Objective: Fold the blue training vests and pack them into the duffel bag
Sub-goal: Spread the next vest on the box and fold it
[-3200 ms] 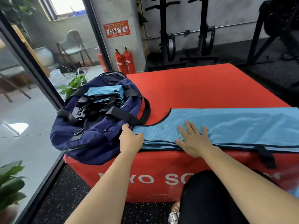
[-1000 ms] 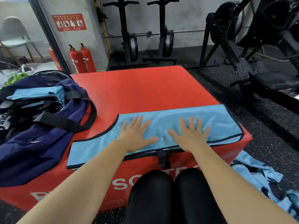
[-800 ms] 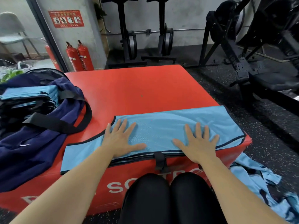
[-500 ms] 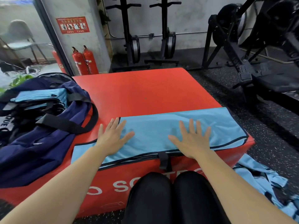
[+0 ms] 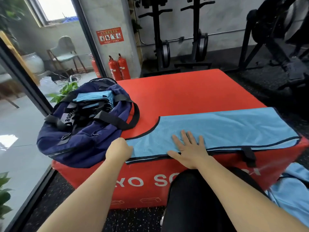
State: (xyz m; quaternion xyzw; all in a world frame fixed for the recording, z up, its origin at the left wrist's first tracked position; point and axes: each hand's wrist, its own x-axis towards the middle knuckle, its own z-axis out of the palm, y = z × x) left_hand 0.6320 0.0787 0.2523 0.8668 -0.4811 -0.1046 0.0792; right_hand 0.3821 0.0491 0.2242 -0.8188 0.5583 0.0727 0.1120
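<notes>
A blue training vest (image 5: 225, 128) with black trim lies folded lengthwise along the near edge of the red foam box (image 5: 184, 91). My left hand (image 5: 119, 150) grips the vest's left end, fingers curled around the fabric. My right hand (image 5: 189, 149) presses flat on the vest just right of it, fingers spread. A navy duffel bag (image 5: 80, 131) stands open on the box's left corner. Folded blue vests (image 5: 93, 97) are stacked inside the bag.
More blue vests (image 5: 291, 190) lie heaped on the floor at lower right. My knee in black (image 5: 200, 190) is against the box front. A glass door frame (image 5: 28, 79) runs along the left. Red fire extinguishers (image 5: 118, 67) and gym machines (image 5: 184, 39) stand behind.
My left hand slid from flat on the vest to its left end and curled around the fabric. My right hand shifted left along the vest and stays flat.
</notes>
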